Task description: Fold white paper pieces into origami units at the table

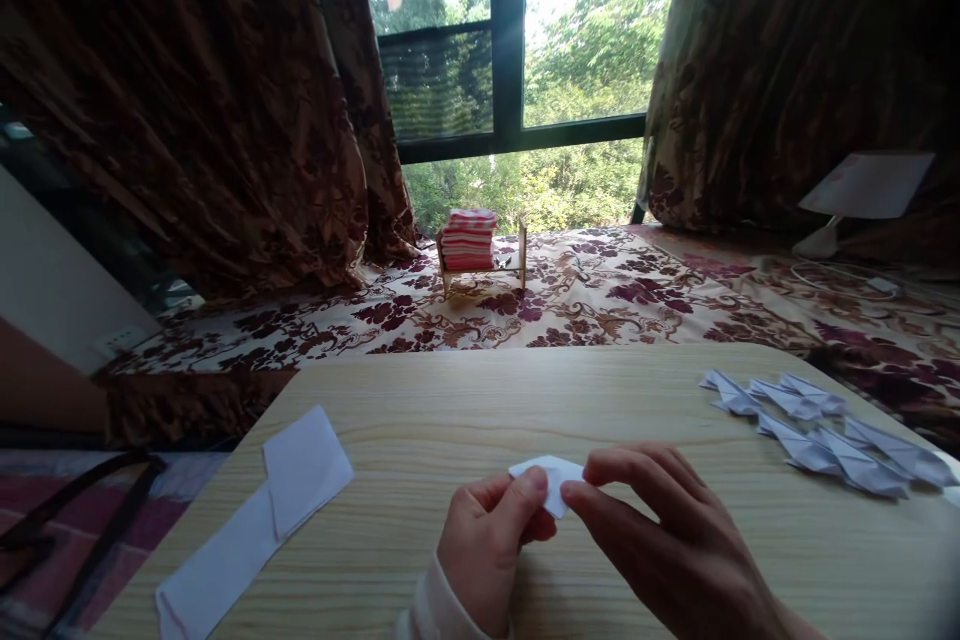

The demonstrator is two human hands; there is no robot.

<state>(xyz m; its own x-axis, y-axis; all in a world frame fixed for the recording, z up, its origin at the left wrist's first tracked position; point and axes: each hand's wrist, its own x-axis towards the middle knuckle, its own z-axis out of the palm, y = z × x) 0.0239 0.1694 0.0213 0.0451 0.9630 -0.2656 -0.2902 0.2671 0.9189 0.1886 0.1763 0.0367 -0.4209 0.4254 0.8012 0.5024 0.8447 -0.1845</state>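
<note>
A small folded piece of white paper [553, 492] is held just above the wooden table, between my two hands. My left hand [491, 540] pinches its left side, with the thumb on top and the fingers curled beneath. At the paper's right edge, the thumb and forefinger of my right hand [667, 530] close on its corner. Flat white paper sheets [307, 470] lie at the left of the table, one stack overlapping a longer strip [217, 565]. Several folded white paper pieces [847, 445] sit in rows at the right.
The pale wooden table [420, 390] has rounded far corners. Behind it, a floral cloth [600, 300] covers a window ledge with a small rack [523, 260] of striped folded towels [469, 240]. A white lamp [862, 190] stands at the right, its cord loose.
</note>
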